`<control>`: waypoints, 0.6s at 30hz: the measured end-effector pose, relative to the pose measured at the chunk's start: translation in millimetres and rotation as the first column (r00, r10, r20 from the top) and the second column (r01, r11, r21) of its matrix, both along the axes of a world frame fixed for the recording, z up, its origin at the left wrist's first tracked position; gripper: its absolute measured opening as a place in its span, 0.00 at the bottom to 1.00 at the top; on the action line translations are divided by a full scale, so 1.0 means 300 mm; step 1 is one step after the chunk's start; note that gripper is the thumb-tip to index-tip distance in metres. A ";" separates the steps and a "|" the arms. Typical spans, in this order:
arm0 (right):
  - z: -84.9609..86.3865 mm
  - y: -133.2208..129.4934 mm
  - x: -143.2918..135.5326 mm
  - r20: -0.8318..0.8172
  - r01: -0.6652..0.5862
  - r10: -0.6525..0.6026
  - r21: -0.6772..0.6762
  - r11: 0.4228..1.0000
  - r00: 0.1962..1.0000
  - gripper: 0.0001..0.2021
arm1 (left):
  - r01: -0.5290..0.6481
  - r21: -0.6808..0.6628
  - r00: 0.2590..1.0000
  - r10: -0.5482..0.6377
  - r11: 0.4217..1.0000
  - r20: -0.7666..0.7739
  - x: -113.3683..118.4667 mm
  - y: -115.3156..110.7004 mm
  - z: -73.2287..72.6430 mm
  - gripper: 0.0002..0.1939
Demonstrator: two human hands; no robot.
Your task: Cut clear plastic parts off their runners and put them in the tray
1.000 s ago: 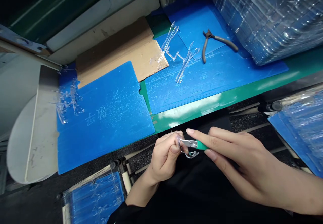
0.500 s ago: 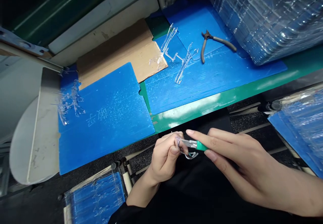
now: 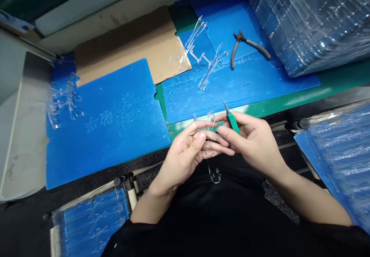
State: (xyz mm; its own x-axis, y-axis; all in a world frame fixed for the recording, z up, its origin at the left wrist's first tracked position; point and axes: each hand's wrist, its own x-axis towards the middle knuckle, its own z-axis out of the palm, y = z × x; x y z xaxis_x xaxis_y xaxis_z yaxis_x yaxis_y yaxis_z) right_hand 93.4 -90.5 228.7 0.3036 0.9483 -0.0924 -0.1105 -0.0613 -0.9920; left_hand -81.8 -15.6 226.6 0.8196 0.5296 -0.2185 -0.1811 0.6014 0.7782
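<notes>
My left hand (image 3: 187, 151) is closed on a clear plastic part (image 3: 215, 180), whose curved lower end hangs below the fingers and whose upper end rises above them. In my right hand (image 3: 254, 135) is a craft knife (image 3: 233, 122) with a green handle, its narrow blade pointing up and away from me. The right fingertips are close to the part; I cannot tell whether they touch it. Both hands are in front of my body, near the bench's front edge.
On blue sheets lie a clear plastic sprue (image 3: 202, 58) and side cutters (image 3: 256, 46). More clear sprues (image 3: 65, 100) sit at the left, near a cardboard sheet (image 3: 127, 52). A stack of clear trays (image 3: 312, 25) stands back right. Filled trays flank me at lower left (image 3: 92, 222) and right (image 3: 343, 149).
The knife has swung from pointing at the left hand to pointing up and away. Both hands have risen toward the bench edge, and the left fingers have uncurled, showing more of the plastic part.
</notes>
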 end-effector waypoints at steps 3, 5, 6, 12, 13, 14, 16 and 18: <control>-0.029 0.065 0.007 -0.154 0.021 -0.027 -0.040 0.999 0.988 0.15 | 0.015 -0.047 1.000 -0.016 0.999 -0.008 0.009 0.027 0.021 0.11; -0.043 0.097 0.007 -0.249 0.000 -0.016 -0.062 0.998 0.968 0.19 | -0.004 -0.067 1.000 0.002 0.998 -0.029 0.009 0.041 0.027 0.11; -0.047 0.108 0.006 -0.287 -0.018 -0.001 -0.064 0.998 0.958 0.20 | -0.019 -0.076 0.999 0.016 0.997 -0.040 0.009 0.046 0.029 0.10; -0.049 0.136 -0.009 -0.369 -0.087 0.053 -0.075 0.993 0.928 0.20 | -0.055 -0.062 0.997 0.052 0.997 -0.052 -0.007 0.065 0.009 0.10; -0.049 0.137 -0.011 -0.365 -0.092 0.056 -0.081 0.992 0.929 0.19 | -0.053 -0.040 0.997 0.051 0.998 -0.055 -0.011 0.069 0.000 0.11; -0.049 0.139 -0.012 -0.359 -0.098 0.060 -0.090 0.991 0.931 0.18 | -0.053 -0.010 0.997 0.052 0.999 -0.061 -0.015 0.071 -0.009 0.11; -0.046 0.142 -0.017 -0.333 -0.115 0.073 -0.108 0.987 0.940 0.17 | -0.072 0.081 0.994 0.078 0.994 -0.081 -0.021 0.072 -0.029 0.14; -0.038 0.142 -0.027 -0.294 -0.127 0.090 -0.107 0.986 0.952 0.16 | -0.136 0.235 0.978 0.168 0.962 -0.121 -0.030 0.060 -0.043 0.20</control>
